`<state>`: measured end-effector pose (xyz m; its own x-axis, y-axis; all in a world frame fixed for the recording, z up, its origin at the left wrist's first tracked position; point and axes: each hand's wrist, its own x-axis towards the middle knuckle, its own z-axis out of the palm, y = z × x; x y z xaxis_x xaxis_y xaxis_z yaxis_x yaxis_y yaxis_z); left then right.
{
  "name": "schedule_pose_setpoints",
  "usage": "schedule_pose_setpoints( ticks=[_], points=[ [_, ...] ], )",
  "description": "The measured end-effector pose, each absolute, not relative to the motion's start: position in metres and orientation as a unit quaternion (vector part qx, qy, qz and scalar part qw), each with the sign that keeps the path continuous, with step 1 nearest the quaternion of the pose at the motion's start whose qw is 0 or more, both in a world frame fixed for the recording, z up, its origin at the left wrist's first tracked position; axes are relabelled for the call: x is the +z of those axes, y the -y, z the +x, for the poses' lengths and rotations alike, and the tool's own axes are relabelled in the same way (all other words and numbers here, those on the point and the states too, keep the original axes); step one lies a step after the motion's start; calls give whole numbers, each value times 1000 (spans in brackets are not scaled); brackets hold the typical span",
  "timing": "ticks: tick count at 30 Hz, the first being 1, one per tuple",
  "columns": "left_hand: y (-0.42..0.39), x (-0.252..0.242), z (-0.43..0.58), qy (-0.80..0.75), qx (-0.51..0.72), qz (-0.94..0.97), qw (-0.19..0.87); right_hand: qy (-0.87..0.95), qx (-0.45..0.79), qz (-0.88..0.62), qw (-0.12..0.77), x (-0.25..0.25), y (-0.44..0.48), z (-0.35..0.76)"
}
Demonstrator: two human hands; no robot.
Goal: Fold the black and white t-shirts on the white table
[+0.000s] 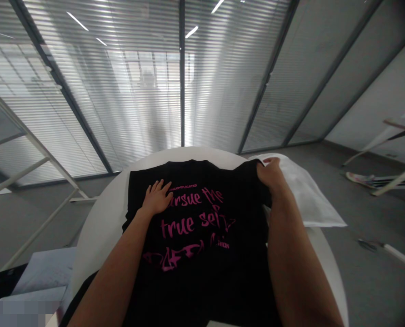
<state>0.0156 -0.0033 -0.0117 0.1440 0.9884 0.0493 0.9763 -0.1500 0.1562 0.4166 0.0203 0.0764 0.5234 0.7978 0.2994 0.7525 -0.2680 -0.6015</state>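
A black T-shirt with pink lettering lies spread over a round white table, its collar edge toward the far side. My left hand rests flat on the shirt's upper left, fingers spread, covering the start of the lettering. At the shirt's upper right corner, my right hand has its fingers closed around the sleeve edge. The right side of the shirt is creased and partly hidden behind my right forearm. Next to my right hand lies a white cloth or bag that hangs over the table's edge.
Glass partitions with blinds stand beyond the table. To the left is a white metal frame, with papers at lower left. Chair or table legs and a striped shoe or garment are at right.
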Motion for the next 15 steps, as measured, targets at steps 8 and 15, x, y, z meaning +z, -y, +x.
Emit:
schedule_pose_setpoints(
  ticks=[8, 15],
  points=[
    [4, -13, 15, -650, 71, 756, 39, 647, 63, -713, 263, 81, -15, 411],
    [3, -13, 15, -649, 70, 756, 36, 630, 160, -752, 112, 96, -6, 396]
  ],
)
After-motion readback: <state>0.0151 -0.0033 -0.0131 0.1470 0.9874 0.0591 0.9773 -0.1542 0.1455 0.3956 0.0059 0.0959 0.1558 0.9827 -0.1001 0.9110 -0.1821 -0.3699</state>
